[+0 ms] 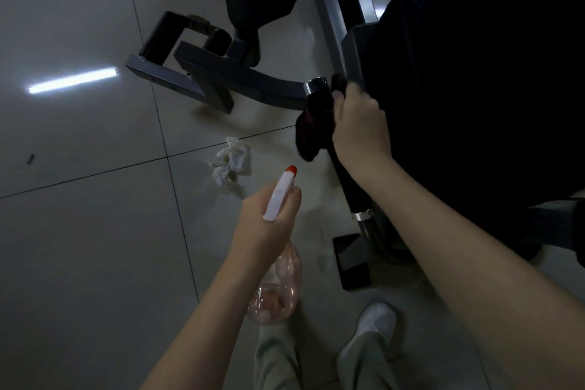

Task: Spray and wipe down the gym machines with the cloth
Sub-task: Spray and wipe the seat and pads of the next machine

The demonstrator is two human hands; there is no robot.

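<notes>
The dark crumpled cloth (311, 127) is bunched against the gym machine's black, chrome-collared handle bar (359, 203), beside the black padded seat (474, 89). The right hand (359, 127) curls over the cloth, apparently rubbing along the bar. The left hand (269, 225) grips the clear pinkish spray bottle with a white head (278, 196), held aside and ready. A crumpled white rag (229, 160) lies on the grey tiled floor (79, 231).

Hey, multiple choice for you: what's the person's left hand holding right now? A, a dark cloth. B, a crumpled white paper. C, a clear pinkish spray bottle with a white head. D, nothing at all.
C: the left hand holds the clear pinkish plastic spray bottle below its white head, while the right hand holds the dark cloth on the black machine bar and the crumpled white paper lies on the grey tiled floor.
</notes>
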